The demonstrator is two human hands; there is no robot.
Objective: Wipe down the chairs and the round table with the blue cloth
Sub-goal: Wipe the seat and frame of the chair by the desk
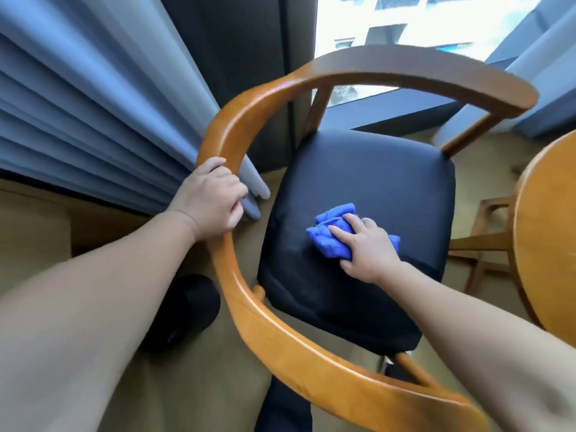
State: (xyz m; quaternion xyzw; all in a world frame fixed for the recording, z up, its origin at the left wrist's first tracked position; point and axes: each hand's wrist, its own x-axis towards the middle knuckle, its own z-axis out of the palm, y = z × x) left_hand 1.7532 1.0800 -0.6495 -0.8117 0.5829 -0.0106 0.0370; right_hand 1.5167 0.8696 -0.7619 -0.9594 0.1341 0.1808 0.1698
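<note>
looks like a hotel room or a serviced flat to me, specifically the little sitting corner by the window (420, 23). there's a heavy pleated blue-grey curtain (93, 104) hanging down to a beige carpet (193, 385), and a dark sill (389, 110) under the glass with other buildings showing outside. the furniture has that matched-set look: a curved wooden chair (280, 88) with a black padded seat (374, 169), a round wooden table (551, 229) near it, and a second chair (486, 241) in the same wood past the table.
</note>
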